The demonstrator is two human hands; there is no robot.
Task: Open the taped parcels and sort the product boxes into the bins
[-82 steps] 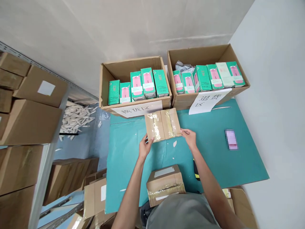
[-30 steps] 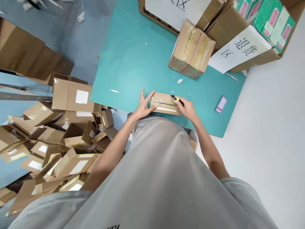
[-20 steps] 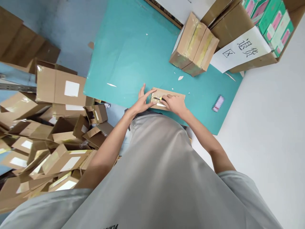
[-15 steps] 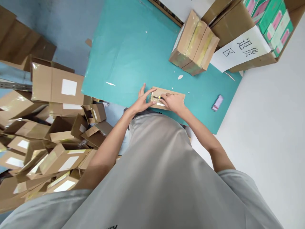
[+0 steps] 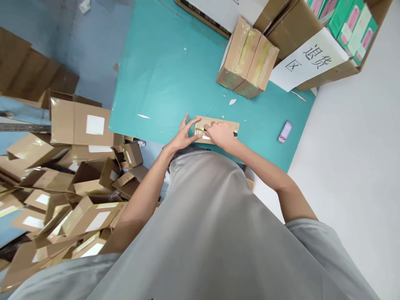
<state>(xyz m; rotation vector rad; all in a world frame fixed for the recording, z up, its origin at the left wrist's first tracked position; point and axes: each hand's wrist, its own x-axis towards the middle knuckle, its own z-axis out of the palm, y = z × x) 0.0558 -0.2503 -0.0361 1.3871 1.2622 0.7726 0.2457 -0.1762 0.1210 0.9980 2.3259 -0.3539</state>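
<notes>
A small flat cardboard box point(image 5: 229, 125) lies on the teal-covered table point(image 5: 156, 83), close to my body. Clear tape and a white label show on its top. My left hand point(image 5: 184, 134) holds the box's left end, thumb and forefinger spread across it and another finger sticking out. In my closed right hand point(image 5: 219, 132) is a utility knife point(image 5: 235, 134), its dark handle end poking out on the right. The knife's yellow-and-black front points left over the taped top, towards my left hand. I cannot make out how deep the blade sits.
Two taped cartons point(image 5: 248, 58) stand at the back right. Beside them, a large open box point(image 5: 300, 25) holds green and pink packages behind a paper sign point(image 5: 309, 62). A blurred pale object point(image 5: 284, 132) lies at right. Opened cartons point(image 5: 84, 179) pile up left of the table.
My right hand has shifted slightly left over the box with the knife, and the handle end now shows behind it. My left hand keeps its hold. The whole view has turned a little.
</notes>
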